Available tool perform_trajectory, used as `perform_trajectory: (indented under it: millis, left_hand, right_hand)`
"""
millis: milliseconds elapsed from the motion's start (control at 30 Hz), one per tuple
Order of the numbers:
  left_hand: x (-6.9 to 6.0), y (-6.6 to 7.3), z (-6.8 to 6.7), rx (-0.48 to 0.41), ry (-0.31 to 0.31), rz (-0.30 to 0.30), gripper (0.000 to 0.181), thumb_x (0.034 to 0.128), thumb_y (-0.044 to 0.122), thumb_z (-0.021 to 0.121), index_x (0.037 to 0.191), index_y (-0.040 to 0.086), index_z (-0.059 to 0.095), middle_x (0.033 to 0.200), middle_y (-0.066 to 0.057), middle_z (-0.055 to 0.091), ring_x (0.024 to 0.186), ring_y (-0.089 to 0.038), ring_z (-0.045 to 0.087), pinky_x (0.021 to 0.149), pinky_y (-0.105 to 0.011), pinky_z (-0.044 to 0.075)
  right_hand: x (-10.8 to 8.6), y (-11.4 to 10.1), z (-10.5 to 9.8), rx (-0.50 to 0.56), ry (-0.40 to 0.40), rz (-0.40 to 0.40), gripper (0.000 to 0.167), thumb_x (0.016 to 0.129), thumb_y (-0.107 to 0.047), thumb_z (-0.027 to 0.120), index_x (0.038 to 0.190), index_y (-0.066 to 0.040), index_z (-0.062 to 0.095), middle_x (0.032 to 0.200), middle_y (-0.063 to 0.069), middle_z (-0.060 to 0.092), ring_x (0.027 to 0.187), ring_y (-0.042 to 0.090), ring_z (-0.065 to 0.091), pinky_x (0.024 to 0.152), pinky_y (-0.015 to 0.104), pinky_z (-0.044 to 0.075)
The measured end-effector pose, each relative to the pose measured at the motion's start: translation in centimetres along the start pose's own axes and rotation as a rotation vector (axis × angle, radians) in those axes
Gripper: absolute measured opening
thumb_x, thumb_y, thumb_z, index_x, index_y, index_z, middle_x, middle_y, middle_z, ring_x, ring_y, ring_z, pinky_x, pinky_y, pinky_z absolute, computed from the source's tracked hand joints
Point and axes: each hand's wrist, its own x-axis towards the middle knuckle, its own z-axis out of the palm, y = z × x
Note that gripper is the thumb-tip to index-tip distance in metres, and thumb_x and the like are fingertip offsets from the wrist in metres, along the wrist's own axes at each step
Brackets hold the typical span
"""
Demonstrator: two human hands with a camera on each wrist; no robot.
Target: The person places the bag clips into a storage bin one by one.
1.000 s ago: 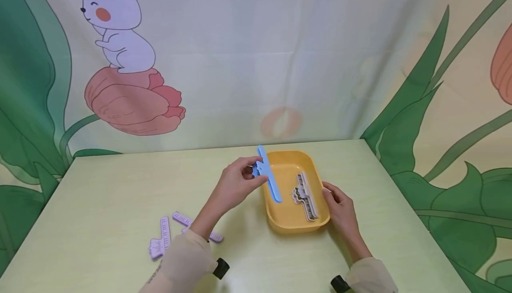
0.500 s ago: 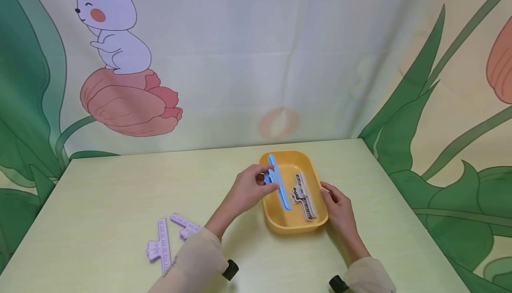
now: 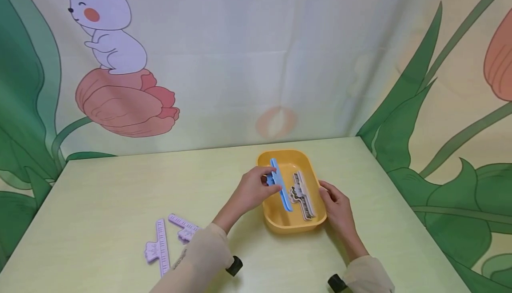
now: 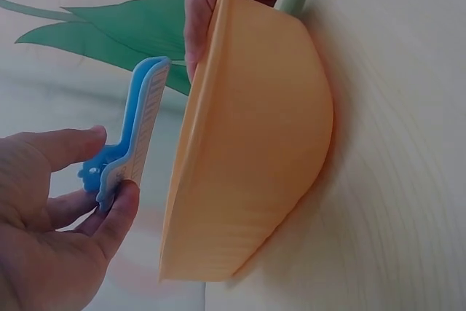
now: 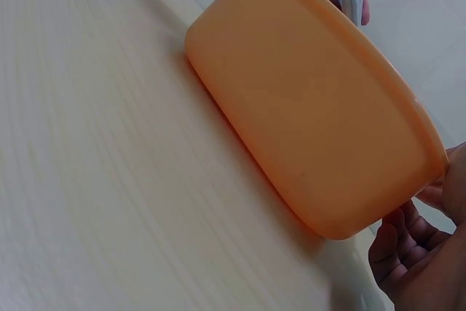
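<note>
My left hand (image 3: 253,190) pinches a blue ruler-shaped clip (image 3: 283,194) between thumb and fingers. In the left wrist view the blue clip (image 4: 135,129) hangs just above the rim of a yellow plastic bin, apart from it. My right hand (image 3: 338,208) holds the right side of the bin (image 3: 294,229) at its rim. Inside the bin, towards the right, lies a white clip (image 3: 303,197) with black ruler marks. From the right wrist, the bin's outer wall (image 5: 313,100) hides most of what is inside.
Two purple ruler-shaped clips lie on the table at the left: one whole clip (image 3: 162,245), and another clip (image 3: 183,227) partly covered by my left sleeve. A printed cloth (image 3: 224,62) with a rabbit and leaves hangs behind the table's far edge.
My left hand has carried the blue clip right and lower, from the bin's left edge to over its inside. The right hand keeps its hold on the bin. The view has shifted slightly.
</note>
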Motion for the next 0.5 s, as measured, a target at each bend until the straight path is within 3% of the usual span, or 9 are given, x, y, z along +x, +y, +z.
perform_trajectory:
  millis: [500]
  left_hand:
    - [1.1,0.0,1.1,0.111,-0.027,0.012,0.053,0.0914,0.015,0.081,0.137,-0.005,0.062,0.112,-0.016,0.063,0.092,-0.022,0.061,0.08,-0.031,0.057]
  right_hand:
    - [0.0,0.1,0.0,0.0,0.008,-0.029,0.039,0.109,-0.028,0.057,0.141,-0.008,0.063,0.11,0.018,0.066,0.089,0.017,0.057,0.069,0.016,0.05]
